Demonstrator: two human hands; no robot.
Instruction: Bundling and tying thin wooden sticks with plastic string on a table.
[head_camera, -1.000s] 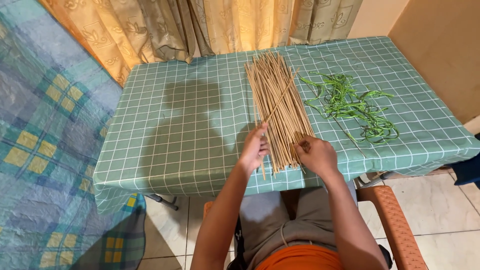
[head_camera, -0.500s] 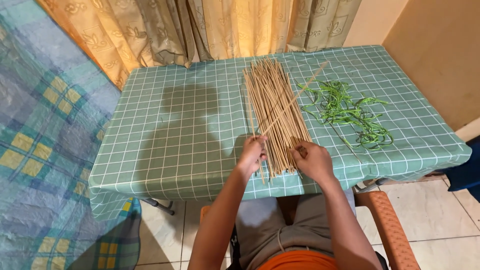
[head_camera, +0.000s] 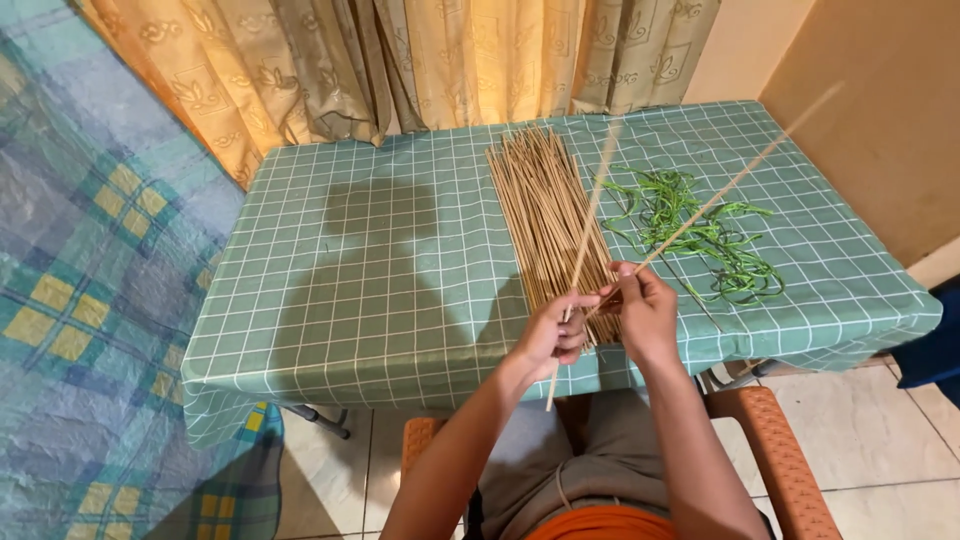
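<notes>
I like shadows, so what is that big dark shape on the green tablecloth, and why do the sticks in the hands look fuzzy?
Head view: the dark shape is a shadow cast on the tablecloth, seemingly the person's own; the stick in the left hand and the stick in the right hand look smeared with motion blur, while the stick pile stays sharp.

Pale tan sticks (head_camera: 545, 215) and bright green strips (head_camera: 700, 232) lie on a green tablecloth (head_camera: 380, 280) checked with white lines, before gold patterned curtains (head_camera: 400, 60).
</notes>
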